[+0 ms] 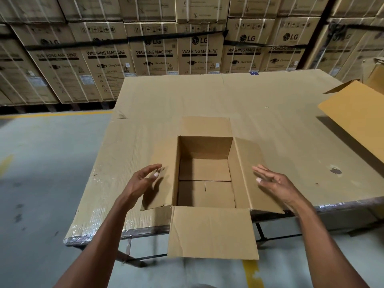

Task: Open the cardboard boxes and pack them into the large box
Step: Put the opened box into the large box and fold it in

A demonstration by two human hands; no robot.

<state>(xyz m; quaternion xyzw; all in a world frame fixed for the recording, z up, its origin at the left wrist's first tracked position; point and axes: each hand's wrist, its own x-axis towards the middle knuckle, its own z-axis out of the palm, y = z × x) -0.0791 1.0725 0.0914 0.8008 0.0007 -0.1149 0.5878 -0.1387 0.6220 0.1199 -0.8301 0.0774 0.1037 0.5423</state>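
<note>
A person's two bare forearms reach forward from the bottom of the view toward an open cardboard box (204,179) that stands upright at the near edge of a table (280,125) covered with a cardboard sheet. The box's near flap (212,231) hangs out past the table edge, above the grey concrete floor (47,173). The left hand (143,179) hovers over the box's left flap, fingers loosely curved and parted, holding nothing; whether the fingertips touch the flap cannot be told. The right hand (274,180) hovers over the right flap, fingers nearly straight and spread, also holding nothing. All four flaps are folded outward, and the inside shows only the folded bottom panels. Farther right, the flap of a larger cardboard box (357,113) juts in over the table's right side. Yellow line markings run across the floor. Beyond the table, strapped cartons printed "LG" and "WASHING MACHINE" (153,50) stand stacked in rows against the back of the warehouse.
</note>
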